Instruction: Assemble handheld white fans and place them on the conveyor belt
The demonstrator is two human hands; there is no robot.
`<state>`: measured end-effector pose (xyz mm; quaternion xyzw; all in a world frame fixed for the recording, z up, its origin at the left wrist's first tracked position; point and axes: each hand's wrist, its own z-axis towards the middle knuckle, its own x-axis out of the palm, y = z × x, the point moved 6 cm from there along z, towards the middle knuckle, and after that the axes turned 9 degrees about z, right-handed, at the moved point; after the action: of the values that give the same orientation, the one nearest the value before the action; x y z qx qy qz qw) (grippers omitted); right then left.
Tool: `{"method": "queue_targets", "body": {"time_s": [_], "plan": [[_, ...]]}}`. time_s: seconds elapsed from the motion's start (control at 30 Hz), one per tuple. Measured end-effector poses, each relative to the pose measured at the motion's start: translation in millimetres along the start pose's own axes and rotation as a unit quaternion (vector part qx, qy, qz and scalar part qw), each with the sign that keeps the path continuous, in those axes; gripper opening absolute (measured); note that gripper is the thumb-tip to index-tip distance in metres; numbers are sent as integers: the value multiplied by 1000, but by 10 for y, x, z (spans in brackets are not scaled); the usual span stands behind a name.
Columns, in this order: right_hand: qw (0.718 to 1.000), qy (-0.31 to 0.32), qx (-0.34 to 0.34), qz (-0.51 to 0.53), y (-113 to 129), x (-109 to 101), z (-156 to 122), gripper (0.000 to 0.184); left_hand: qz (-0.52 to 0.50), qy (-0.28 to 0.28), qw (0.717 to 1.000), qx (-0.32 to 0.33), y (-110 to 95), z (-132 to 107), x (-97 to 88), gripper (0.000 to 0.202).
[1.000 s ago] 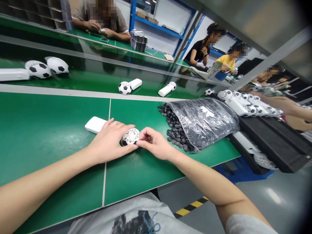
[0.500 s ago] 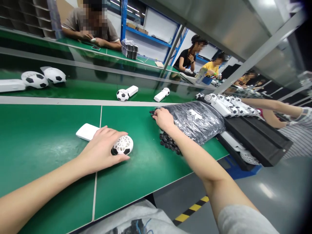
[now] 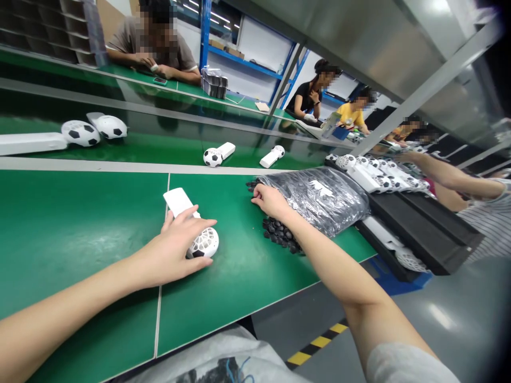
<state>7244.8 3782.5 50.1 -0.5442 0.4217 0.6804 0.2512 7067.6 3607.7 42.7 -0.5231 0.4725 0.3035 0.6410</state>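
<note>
On the green work surface, my left hand point(image 3: 178, 244) is curved over a white handheld fan point(image 3: 204, 243) with a football-patterned round head. Its thumb lies along the near side of the head and the fingers reach across the neck. The fan's white handle point(image 3: 179, 202) points away to the upper left. My right hand point(image 3: 271, 201) is at the left end of a clear plastic bag point(image 3: 323, 197) of dark parts, fingertips pinched together. What they hold is hidden. Small black pieces point(image 3: 279, 234) spill from the bag beneath the wrist.
Several football fans, one of them here point(image 3: 213, 157), lie on the conveyor belt point(image 3: 167, 146) beyond a pale rail. On the right, black trays point(image 3: 423, 223) carry more fans beside a co-worker's striped sleeve point(image 3: 487, 223). Other people sit across the line.
The fan under my left hand has turned, its handle swinging clockwise from left to upper left. My right fingers have curled tighter at the bag. Fans on the belt have shifted right.
</note>
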Motion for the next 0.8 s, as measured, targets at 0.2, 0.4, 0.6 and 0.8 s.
{"method": "queue_targets", "body": {"time_s": [0.2,0.4,0.6,0.8], "plan": [[954,23,-187,231,724,-77,-597,9,-70,87,992,62,13,-14,0,67],[925,76,-328,175,1227,-2,-1005,20,-72,80,993,48,-9,-3,7,70],[921,52,-318,218,1242,-59,-1005,6,-74,78,993,52,-7,-10,6,67],[885,7,-455,102,1376,-6,-1068,24,-95,63,992,47,-5,14,25,72]]}}
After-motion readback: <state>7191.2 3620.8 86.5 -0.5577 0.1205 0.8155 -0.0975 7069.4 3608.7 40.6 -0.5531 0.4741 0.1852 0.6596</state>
